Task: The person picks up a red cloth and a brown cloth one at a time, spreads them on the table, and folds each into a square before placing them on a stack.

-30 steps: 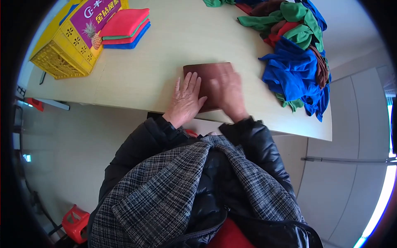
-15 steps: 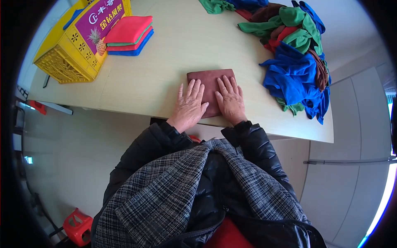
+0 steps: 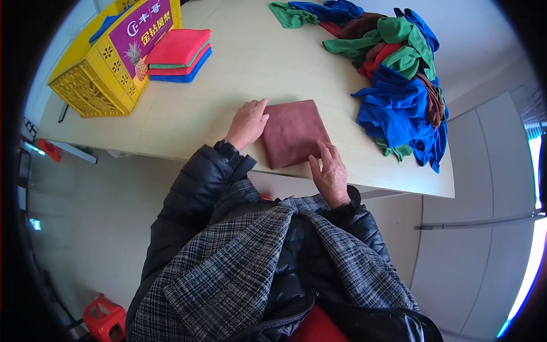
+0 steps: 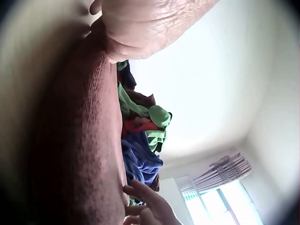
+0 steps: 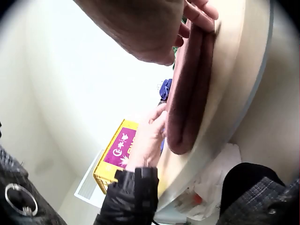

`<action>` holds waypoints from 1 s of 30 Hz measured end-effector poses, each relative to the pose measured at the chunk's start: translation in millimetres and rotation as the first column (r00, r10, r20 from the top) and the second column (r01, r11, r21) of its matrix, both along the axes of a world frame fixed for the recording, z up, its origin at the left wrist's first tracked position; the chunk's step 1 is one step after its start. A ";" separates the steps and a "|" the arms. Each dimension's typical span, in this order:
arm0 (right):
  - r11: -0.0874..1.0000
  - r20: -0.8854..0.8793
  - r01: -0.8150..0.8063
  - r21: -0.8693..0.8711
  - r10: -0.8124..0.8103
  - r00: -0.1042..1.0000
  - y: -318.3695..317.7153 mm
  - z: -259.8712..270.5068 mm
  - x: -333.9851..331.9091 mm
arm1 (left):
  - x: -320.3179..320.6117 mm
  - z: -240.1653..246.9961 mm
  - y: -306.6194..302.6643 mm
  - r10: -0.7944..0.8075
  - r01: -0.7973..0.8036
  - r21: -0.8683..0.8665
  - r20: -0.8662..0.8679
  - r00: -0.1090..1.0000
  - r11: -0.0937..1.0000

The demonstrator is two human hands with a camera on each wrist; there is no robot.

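Note:
A folded brown cloth (image 3: 293, 132) lies flat near the table's front edge, slightly turned. At its left edge and upper left corner rests the left hand (image 3: 248, 122), its fingers gently bent. The right hand (image 3: 332, 172) is at the cloth's lower right edge, fingers loosely extended and touching that side. In the right wrist view the folded layers of the cloth (image 5: 187, 93) show along its near edge, with the right hand's fingers (image 5: 199, 16) at the far end. The left wrist view shows the cloth (image 4: 89, 140) close up beneath the left hand (image 4: 150, 28).
At the left stands a yellow crate (image 3: 94, 85), with a stack of folded red, green and blue cloths (image 3: 179, 54) beside it. A loose heap of blue, green, red and brown cloths (image 3: 396, 100) covers the right side of the table (image 3: 228, 62). A red stool (image 3: 104, 319) stands lower left.
Both hands have moved off the cloth's top to its sides, the left hand outward to the left edge, the right hand down to the lower right. The cloth has turned slightly.

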State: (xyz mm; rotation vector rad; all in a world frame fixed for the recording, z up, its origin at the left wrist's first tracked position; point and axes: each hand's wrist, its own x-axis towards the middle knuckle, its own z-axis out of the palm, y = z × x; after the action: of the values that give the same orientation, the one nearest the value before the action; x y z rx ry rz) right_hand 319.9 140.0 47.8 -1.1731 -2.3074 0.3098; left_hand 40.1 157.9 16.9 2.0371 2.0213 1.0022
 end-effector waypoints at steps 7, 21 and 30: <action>0.996 0.009 -0.089 0.015 0.089 0.996 50.1 -4.7 -11.9 | 6.8 -1.2 -64.5 0.145 -0.151 0.074 0.088 0.986 0.986; 0.980 0.222 -0.068 0.185 0.026 0.975 38.9 -44.8 -79.9 | 48.0 -8.8 -5.4 -0.178 0.195 0.045 -0.252 0.951 0.980; 0.998 0.191 -0.027 0.058 0.016 0.981 65.7 -44.7 -69.0 | 47.6 -8.9 -3.4 -0.113 0.095 -0.079 -0.280 0.953 0.992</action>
State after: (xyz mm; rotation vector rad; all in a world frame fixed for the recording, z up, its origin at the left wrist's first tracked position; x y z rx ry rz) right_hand 250.9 205.7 3.1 -1.1943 -2.4769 0.1394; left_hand 87.6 154.5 8.0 2.3389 2.0142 0.6471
